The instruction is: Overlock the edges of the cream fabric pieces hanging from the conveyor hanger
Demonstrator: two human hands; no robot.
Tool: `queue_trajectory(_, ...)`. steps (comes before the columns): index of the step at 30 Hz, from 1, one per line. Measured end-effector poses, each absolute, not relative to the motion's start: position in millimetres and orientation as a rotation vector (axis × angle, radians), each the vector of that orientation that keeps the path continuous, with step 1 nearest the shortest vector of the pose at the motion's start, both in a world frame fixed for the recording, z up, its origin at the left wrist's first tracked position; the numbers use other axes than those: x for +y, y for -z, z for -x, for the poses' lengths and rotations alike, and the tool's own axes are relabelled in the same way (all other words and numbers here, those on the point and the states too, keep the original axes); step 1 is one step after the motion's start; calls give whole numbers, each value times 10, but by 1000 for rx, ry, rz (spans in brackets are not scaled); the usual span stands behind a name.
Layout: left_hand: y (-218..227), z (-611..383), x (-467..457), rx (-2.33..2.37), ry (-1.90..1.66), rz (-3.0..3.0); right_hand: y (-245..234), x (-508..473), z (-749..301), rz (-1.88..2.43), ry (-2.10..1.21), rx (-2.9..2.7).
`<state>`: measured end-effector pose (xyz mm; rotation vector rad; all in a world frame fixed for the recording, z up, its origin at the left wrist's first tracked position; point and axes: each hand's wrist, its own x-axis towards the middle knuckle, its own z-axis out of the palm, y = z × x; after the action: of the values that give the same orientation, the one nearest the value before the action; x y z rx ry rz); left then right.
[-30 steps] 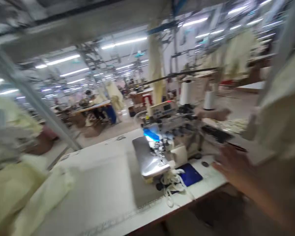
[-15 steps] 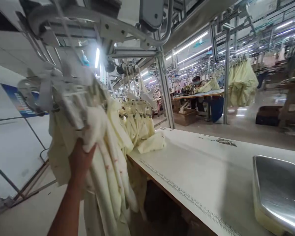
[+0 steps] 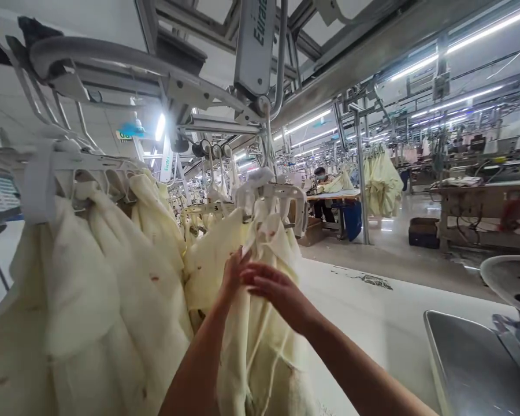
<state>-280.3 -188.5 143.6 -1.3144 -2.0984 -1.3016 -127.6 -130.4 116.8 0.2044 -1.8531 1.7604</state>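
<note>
A bunch of pale yellow fabric pieces (image 3: 268, 346) hangs in front of me from a white clip hanger (image 3: 264, 188). My left hand (image 3: 234, 270) is closed on the edge of one pale yellow fabric piece, just below the clips. Beside it, my right hand (image 3: 277, 289) reaches across the front of the bunch, its fingers stretched toward the left hand and holding nothing that I can see. The fingertips of both hands overlap in view, so I cannot tell whether they touch. More pale yellow pieces hang close on the left from another white hanger (image 3: 41, 179).
A curved metal rail (image 3: 147, 63) runs overhead with a grey lift arm (image 3: 256, 52). The white table (image 3: 359, 323) lies behind the fabric, with a metal-topped device (image 3: 463, 358) at right. Farther back are a seated person (image 3: 320, 176) and hanging garments (image 3: 381, 182).
My left hand has moved right, from the left-hand bunch to the bunch now in front of me. My right hand has come into view. The camera has moved closer to the hangers.
</note>
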Motion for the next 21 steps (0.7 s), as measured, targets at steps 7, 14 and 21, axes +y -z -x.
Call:
queue_trajectory(7, -1796, 2810, -2435, -2128, 1365, 1383, -941, -959, 1678, 60, -1487, -1778)
queue_trajectory(14, -2006, 2759, -2589, -2021, 1630, 1188, -810, -1853, 1742, 196, -1563, -1801)
queue_trajectory(21, -1663, 2618, -3049, -2530, 1650, 1518, -581, -1834, 1666, 61, -1890, -1847)
